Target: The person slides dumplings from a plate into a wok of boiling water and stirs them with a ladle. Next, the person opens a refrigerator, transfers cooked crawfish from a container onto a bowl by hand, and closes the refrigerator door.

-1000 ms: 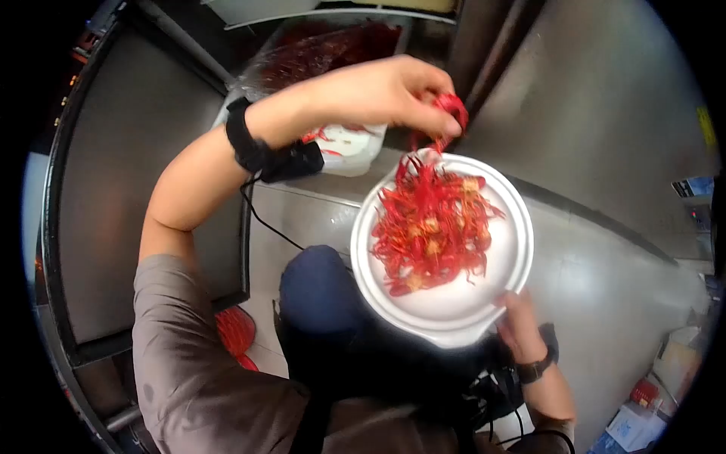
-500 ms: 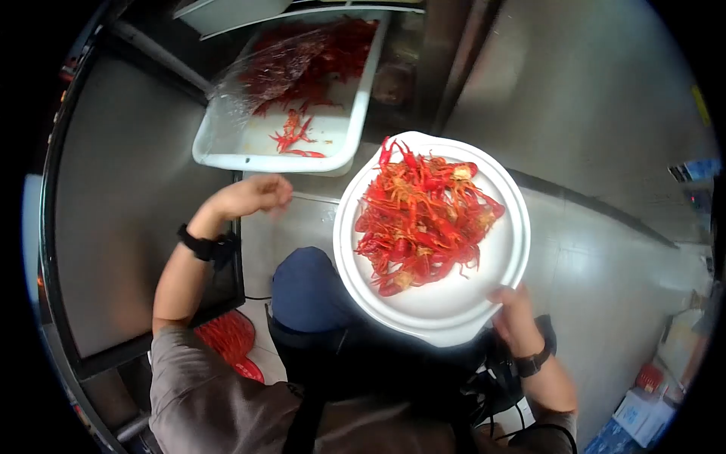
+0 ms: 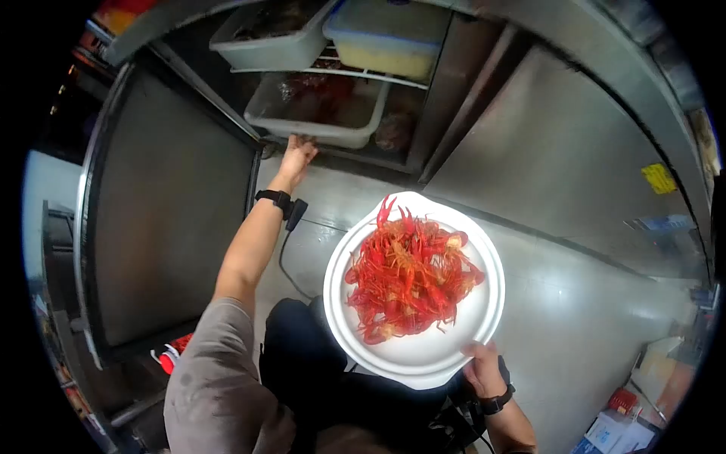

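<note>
Red crayfish (image 3: pixel 408 276) lie heaped in a white round dish (image 3: pixel 484 303) with a raised rim, which is held level in front of my body. My right hand (image 3: pixel 484 368) grips the dish at its lower right edge, thumb on the rim. My left hand (image 3: pixel 299 157) reaches forward, its fingers apart against the front of a white tub (image 3: pixel 321 134) on the bottom of an open steel fridge. Dim red contents and clear plastic film show inside that tub. My left hand holds nothing that I can see.
Above the tub, a wire shelf (image 3: pixel 363 74) bears a white container (image 3: pixel 272 51) and a blue-rimmed box (image 3: pixel 386 38). The open fridge door (image 3: pixel 174 212) stands at the left. A closed steel door (image 3: pixel 560 159) is at the right. Boxes (image 3: pixel 616 431) sit at the lower right.
My left hand first let go of crayfish over the dish, then moved away and forward to the tub. The tub now sits further back in the fridge. My right hand keeps its grip on the dish.
</note>
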`<state>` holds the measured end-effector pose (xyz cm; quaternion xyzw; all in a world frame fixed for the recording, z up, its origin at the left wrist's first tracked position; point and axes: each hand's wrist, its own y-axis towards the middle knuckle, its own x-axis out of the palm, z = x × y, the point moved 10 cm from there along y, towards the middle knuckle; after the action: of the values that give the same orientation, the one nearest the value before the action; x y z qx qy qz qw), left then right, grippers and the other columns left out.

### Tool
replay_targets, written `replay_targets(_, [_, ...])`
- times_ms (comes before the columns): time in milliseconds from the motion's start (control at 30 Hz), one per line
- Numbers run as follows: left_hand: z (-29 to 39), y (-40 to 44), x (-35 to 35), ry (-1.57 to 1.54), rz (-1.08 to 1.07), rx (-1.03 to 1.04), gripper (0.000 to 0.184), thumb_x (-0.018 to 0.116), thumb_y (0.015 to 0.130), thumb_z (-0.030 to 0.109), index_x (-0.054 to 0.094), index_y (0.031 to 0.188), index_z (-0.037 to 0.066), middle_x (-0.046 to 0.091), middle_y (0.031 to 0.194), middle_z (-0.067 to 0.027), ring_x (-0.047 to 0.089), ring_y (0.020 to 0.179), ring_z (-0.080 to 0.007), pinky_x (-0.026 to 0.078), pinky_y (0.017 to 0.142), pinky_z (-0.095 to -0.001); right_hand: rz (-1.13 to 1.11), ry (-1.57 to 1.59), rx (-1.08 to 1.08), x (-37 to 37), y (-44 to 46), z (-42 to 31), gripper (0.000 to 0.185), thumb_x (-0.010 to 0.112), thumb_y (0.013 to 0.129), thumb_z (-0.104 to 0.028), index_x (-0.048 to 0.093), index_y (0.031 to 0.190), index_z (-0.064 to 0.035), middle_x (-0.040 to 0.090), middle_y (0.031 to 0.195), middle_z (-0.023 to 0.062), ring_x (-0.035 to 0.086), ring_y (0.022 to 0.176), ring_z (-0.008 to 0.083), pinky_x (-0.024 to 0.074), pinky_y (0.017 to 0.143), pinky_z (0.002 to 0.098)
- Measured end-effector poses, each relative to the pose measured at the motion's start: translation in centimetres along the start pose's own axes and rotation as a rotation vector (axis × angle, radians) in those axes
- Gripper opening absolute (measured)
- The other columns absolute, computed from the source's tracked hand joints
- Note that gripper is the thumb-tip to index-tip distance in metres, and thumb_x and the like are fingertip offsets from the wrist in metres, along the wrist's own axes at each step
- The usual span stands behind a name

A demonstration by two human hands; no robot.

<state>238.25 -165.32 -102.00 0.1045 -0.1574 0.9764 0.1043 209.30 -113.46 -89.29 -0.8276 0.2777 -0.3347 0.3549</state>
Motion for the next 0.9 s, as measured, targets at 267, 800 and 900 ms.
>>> replay_targets(267, [18.2,-23.4,-0.9,1.543,0.309,0.688,0.075,0.056,0.062,-0.010,0.040,0.134,0.000,0.044,0.135,-0.0197,0.041,0.126,-0.0364,0.030,0.109,-0.0414,0.031,-0.078,0.019,0.0,-1.1,0.2,0.054,0.054,0.070,0.002,0.045,0.124,0.0059,0.059,0.109,0.0153,0.061,0.092,0.0255,0.0488,0.071,0.0325])
replay_targets(800, [-20.1,-39.6,-50.6,1.079,0.616,-0.197,0.046,0.066,0.081,0.017,0.045,0.112,-0.010,0.060,0.107,-0.0253,0.058,0.095,-0.0389,0.045,0.085,-0.0435,-0.249,0.193,-0.453,2.5,-1.2,3.9,0.065,0.052,0.067,0.006,0.039,0.131,0.0063,0.053,0.126,0.0187,0.053,0.116,0.0323,0.0413,0.102,0.0422])
replay_targets(900, [-22.2,-34.7,-47.3,0.364,0.499,-0.410,0.022,0.053,0.088,0.023,0.053,0.105,0.009,0.059,0.084,-0.0048,0.057,0.075,-0.0144,0.046,0.064,-0.0329,-0.224,0.282,-0.569,3.9,-1.9,4.2,0.064,0.051,0.067,0.006,0.039,0.131,0.0065,0.053,0.126,0.0179,0.053,0.116,0.0326,0.0410,0.102,0.0424])
